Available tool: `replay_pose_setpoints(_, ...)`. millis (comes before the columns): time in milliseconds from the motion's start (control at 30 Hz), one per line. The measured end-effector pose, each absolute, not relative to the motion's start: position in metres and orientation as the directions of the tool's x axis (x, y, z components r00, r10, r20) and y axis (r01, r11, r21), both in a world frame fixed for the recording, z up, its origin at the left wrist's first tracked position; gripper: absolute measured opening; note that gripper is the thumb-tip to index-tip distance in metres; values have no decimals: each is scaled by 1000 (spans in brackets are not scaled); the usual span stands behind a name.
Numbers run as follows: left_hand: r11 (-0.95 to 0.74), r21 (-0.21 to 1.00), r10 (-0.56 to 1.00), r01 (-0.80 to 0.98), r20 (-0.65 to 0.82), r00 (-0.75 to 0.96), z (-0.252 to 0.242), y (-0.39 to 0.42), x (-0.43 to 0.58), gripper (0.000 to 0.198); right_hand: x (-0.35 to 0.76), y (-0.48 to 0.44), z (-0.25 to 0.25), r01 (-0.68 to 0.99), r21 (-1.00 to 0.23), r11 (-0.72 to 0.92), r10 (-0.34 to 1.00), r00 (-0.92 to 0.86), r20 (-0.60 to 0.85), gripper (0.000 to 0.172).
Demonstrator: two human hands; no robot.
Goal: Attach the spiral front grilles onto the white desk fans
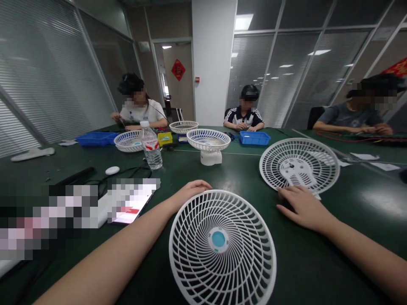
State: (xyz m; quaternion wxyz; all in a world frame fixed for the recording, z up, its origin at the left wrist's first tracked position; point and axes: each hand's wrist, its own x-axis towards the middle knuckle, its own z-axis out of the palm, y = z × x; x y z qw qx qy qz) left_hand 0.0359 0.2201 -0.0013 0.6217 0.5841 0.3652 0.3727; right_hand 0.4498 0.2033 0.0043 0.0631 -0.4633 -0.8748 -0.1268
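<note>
A round white front fan grille (203,250) with spiral ribs and a light-blue centre disc is directly in front of me. My left hand (191,190) is at its far left rim, fingers stretched out along the edge; the thumb is hidden, and I cannot tell how firmly it touches. To the right, a larger white rear fan grille (270,163) with a solid slotted hub lies on the table. My right hand (302,207) is open, palm down, its fingertips at the near rim of that grille and its thumb apart.
On the dark green table (241,182) stand a small white fan (210,157), a water bottle (151,148), blue trays (254,138) and a yellow box (165,140). A lit phone (136,203) and cables lie left. Several people sit across, hands at work.
</note>
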Motion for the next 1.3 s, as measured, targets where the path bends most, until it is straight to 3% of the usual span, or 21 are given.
replay_pose_setpoints(167, 34, 999, 890, -41, -12, 455, 0, 219, 37, 27, 427, 193, 5, 652, 204, 731, 612, -757, 227, 29)
replay_pose_setpoints(267, 48, 997, 892, -64, -13, 452, -3, 221, 36, 25, 438, 198, 0, 771, 206, 602, 624, -615, 481, 34)
replay_pose_setpoints(300, 51, 995, 893, -80, -9, 449, -4, 222, 35, 24, 444, 202, -2, 860, 138, 491, 633, -461, 622, 42)
replay_pose_setpoints(367, 48, 990, 903, -130, 13, 430, -5, 223, 33, 23, 454, 210, -7, 951, -145, 274, 638, -67, 767, 66)
replay_pose_setpoints(400, 43, 986, 909, -162, 29, 415, -5, 223, 32, 23, 458, 215, -9, 927, -316, 201, 680, 100, 726, 77)
replay_pose_setpoints(467, 30, 975, 922, -219, 58, 384, -4, 222, 30, 22, 461, 226, -14, 788, -609, 91, 841, 267, 471, 83)
replay_pose_setpoints(533, 30, 969, 925, -244, 66, 375, -2, 221, 29, 22, 459, 235, -20, 629, -778, -10, 943, 264, 202, 70)
replay_pose_setpoints(567, 37, 969, 922, -243, 60, 383, -1, 220, 29, 23, 456, 239, -22, 569, -821, -39, 955, 264, 137, 61)
replay_pose_setpoints(700, 71, 972, 906, -224, 31, 422, -3, 221, 29, 28, 446, 242, -29, 486, -874, -10, 942, 298, 154, 47)
replay_pose_setpoints(800, 51, 964, 923, -262, 54, 380, -4, 223, 28, 28, 444, 236, -30, 478, -878, 33, 950, 257, 176, 53)
replay_pose_setpoints(967, 31, 962, 927, -270, 74, 367, -4, 222, 25, 17, 443, 229, -27, 466, -859, 212, 914, 218, 343, 66)
replay_pose_setpoints(1133, 47, 990, 916, -134, 11, 402, 1, 220, 28, 9, 448, 230, -24, 361, -884, 299, 926, 115, 360, 57)
replay_pose_setpoints(1300, -25, 999, 842, 40, 0, 539, 7, 218, 30, 11, 450, 229, -23, 331, -885, 327, 919, 107, 380, 50)
